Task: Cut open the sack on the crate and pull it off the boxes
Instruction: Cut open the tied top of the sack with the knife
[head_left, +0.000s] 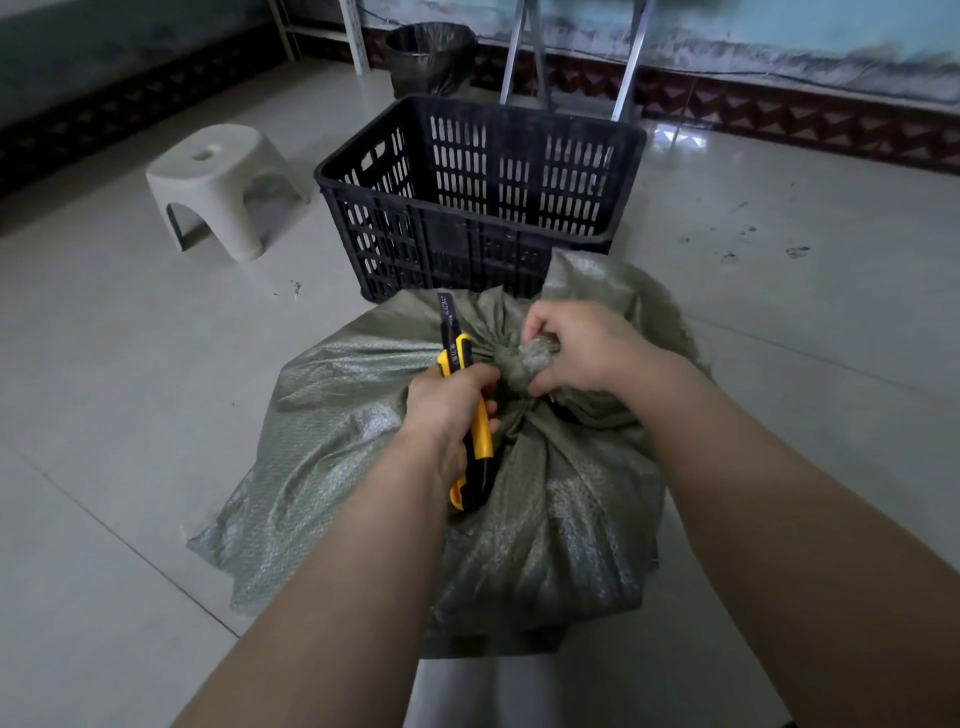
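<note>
Over on the left, a white stool (223, 182) stands on the tiled floor (104, 415). My left hand (447, 402) is clamped around a yellow knife (470, 410), blade pointing away. Just beside it, my right hand (582, 348) pinches the knot of the green sack (545, 509), which sits directly before the black crate (478, 197).

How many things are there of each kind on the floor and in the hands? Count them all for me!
Woven sacks: 1, green
Utility knives: 1, yellow and black
Black plastic crates: 1
White plastic stools: 1
Bins with a bag liner: 1
Hands: 2, left hand on the knife, right hand on the sack's knot
Total: 7
</note>
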